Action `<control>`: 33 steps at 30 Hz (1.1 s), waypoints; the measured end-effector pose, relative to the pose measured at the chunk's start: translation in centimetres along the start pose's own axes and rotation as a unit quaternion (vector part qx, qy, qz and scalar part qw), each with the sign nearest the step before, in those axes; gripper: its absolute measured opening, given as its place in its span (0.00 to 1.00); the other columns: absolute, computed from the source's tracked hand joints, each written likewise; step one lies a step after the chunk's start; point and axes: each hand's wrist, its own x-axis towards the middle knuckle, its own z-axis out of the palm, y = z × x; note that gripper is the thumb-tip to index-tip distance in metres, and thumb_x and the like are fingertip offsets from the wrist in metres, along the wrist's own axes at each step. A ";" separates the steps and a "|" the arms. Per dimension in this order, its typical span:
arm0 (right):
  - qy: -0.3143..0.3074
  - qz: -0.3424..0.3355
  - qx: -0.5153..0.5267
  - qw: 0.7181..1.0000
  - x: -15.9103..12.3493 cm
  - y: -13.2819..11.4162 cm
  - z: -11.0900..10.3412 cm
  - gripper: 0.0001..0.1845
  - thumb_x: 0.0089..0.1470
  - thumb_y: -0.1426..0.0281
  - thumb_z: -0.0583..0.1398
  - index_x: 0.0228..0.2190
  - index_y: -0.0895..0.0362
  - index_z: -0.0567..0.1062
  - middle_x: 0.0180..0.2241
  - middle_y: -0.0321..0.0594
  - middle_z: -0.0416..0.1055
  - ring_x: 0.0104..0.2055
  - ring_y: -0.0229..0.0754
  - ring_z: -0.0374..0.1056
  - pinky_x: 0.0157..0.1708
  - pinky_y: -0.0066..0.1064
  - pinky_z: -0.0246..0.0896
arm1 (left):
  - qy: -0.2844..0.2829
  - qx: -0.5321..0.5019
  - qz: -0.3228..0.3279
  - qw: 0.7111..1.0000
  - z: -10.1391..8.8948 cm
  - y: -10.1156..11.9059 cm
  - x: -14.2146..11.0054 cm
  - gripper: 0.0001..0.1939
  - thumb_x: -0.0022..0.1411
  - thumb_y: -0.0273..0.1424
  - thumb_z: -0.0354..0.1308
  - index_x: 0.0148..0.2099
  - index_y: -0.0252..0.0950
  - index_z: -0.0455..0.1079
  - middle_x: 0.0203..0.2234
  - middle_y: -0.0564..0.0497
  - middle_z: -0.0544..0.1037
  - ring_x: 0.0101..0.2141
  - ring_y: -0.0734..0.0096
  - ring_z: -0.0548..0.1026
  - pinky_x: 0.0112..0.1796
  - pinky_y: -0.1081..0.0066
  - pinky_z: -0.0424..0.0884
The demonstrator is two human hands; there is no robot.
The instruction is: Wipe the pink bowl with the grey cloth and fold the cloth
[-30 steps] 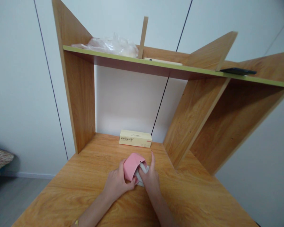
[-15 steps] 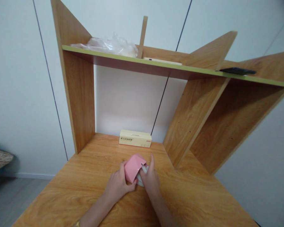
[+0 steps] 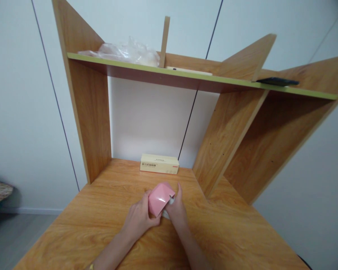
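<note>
My left hand (image 3: 140, 215) grips a glossy pink faceted bowl (image 3: 160, 198) from its left side, thumb below and fingers behind. The bowl is tilted, with its notched opening turned right and down toward my other hand. In my right hand (image 3: 177, 213) is a whitish cloth (image 3: 166, 215), bunched at the bowl's opening. Its fingers reach into the mouth of the bowl and are mostly hidden there, while one finger points up outside. How far the cloth goes inside cannot be seen.
Behind the hands, a long cream box (image 3: 159, 164) stands on the wooden desk (image 3: 101, 221) near the wall. Overhead runs a shelf (image 3: 191, 81) carrying a clear plastic bag (image 3: 126, 52) and a flat black object (image 3: 278, 81). An upright panel (image 3: 228, 138) rises at right.
My right hand has pushed slightly farther into the bowl, and less of the cloth shows. The left hand keeps its grip. The whole view has shifted slightly.
</note>
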 end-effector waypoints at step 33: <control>-0.001 0.004 -0.093 0.996 -0.8 -1.8 -1.7 0.36 0.49 0.64 0.52 0.58 0.54 0.44 0.30 0.40 0.73 0.36 0.50 0.70 0.32 0.33 0.58 | -0.011 0.035 -0.016 0.999 -0.8 0.8 -0.1 0.29 0.50 0.40 0.54 0.52 0.36 0.54 0.35 0.45 0.75 0.33 0.52 0.74 0.33 0.64 0.66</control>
